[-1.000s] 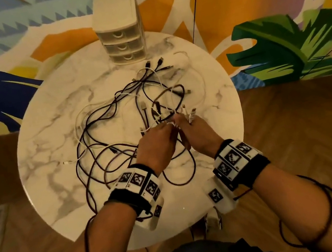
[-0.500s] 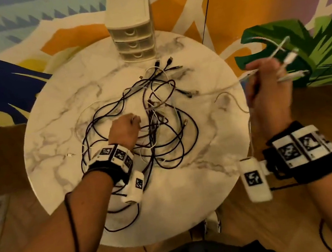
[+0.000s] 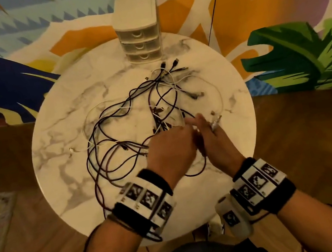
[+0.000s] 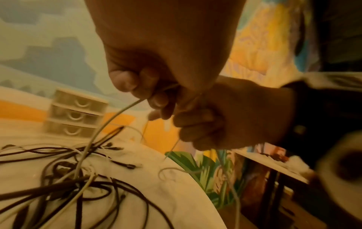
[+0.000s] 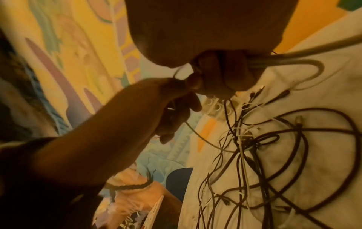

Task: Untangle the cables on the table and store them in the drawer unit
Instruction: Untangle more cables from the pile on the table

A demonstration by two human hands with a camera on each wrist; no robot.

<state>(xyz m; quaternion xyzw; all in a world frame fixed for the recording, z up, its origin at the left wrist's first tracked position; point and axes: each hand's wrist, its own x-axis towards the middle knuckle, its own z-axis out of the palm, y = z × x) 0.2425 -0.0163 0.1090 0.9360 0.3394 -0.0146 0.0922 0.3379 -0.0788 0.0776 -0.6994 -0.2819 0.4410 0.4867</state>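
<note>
3 shut drawers on drawer unit (image 3: pixel 136 23), contents hidden, cables (image 3: pixel 122 138) on table (image 3: pixel 57 145)

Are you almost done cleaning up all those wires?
Not nearly. Nothing looks stored: all three drawers of the drawer unit are shut. Right now the left hand and right hand grip white cable beside each other. The tangle of dark cables still sprawls on the table.

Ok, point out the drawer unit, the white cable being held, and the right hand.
drawer unit (image 3: pixel 139 45): head view, front of its middle drawer.
white cable (image 4: pixel 109 122): left wrist view, the stretch running down from the left hand to the pile.
right hand (image 3: pixel 215 141): head view, back of the hand.
</note>
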